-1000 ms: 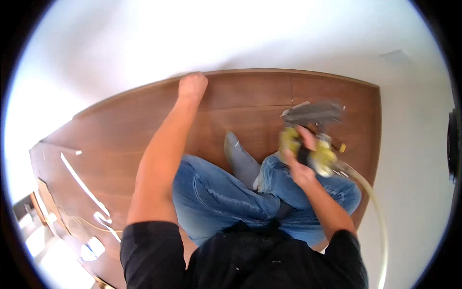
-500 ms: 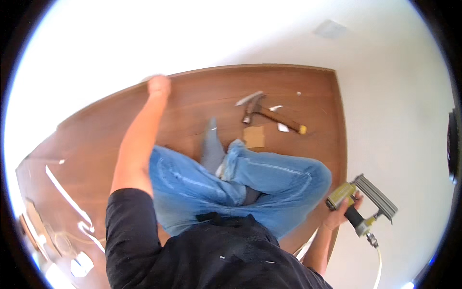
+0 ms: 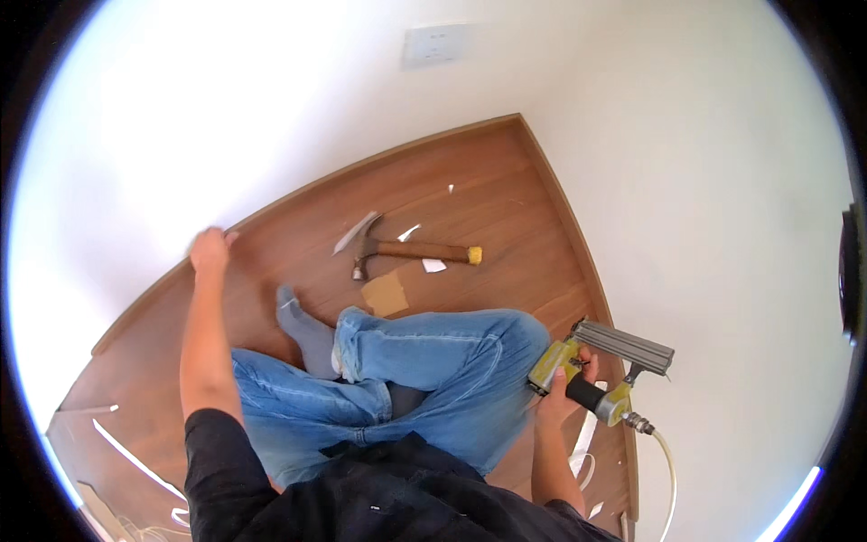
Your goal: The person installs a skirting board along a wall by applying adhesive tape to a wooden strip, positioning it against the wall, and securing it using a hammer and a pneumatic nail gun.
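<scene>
I sit cross-legged on a brown wooden floor. My left hand point(image 3: 210, 248) is closed at the top of a narrow wooden baseboard point(image 3: 307, 186) along the white wall, fingers curled at its edge. My right hand point(image 3: 571, 388) grips a yellow-green and grey nail gun point(image 3: 614, 343) beside my right knee; a pale hose point(image 3: 670, 470) runs down from its fitting. In front of me lie a wooden-handled claw hammer point(image 3: 415, 251) with a yellow end, a pale thin blade-like piece point(image 3: 348, 237), a cardboard square point(image 3: 386, 294) and small white scraps point(image 3: 434, 266).
The baseboard meets a second run point(image 3: 569, 217) at a corner. A wall plate point(image 3: 432, 42) is on the wall above. White strips point(image 3: 126, 452) and boards point(image 3: 97, 508) lie at the lower left; another white strip point(image 3: 583, 438) lies behind my right arm.
My right hand has carried the nail gun from over the floor ahead down to my right side, uncovering the hammer. The view has swung toward the corner; my left hand stays at the baseboard.
</scene>
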`<state>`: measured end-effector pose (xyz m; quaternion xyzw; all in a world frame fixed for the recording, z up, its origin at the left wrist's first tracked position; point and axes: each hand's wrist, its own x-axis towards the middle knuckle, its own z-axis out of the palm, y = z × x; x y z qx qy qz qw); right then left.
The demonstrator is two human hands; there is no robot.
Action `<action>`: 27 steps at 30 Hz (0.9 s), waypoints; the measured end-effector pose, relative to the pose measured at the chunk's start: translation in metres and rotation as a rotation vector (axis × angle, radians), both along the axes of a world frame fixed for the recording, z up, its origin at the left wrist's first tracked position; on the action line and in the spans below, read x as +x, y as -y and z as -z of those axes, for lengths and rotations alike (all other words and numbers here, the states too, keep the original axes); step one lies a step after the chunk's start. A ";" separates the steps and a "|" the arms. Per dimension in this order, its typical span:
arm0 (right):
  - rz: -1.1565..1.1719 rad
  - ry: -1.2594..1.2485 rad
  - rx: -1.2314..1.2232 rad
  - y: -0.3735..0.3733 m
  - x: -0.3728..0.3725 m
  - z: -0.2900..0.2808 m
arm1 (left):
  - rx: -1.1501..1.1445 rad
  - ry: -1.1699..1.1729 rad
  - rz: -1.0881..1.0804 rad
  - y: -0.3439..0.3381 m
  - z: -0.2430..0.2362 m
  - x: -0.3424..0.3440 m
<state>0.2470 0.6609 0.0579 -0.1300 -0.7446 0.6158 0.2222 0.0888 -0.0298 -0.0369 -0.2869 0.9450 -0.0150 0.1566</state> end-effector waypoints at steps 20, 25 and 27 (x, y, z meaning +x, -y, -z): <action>-0.158 0.065 0.325 -0.011 -0.007 -0.015 | 0.151 -0.171 0.478 -0.257 -0.091 -0.174; -0.207 0.018 0.246 -0.003 -0.008 -0.022 | 0.016 0.043 0.638 -0.282 -0.083 -0.212; -0.153 0.045 0.191 0.003 -0.009 -0.027 | -0.001 0.039 0.644 -0.284 -0.072 -0.222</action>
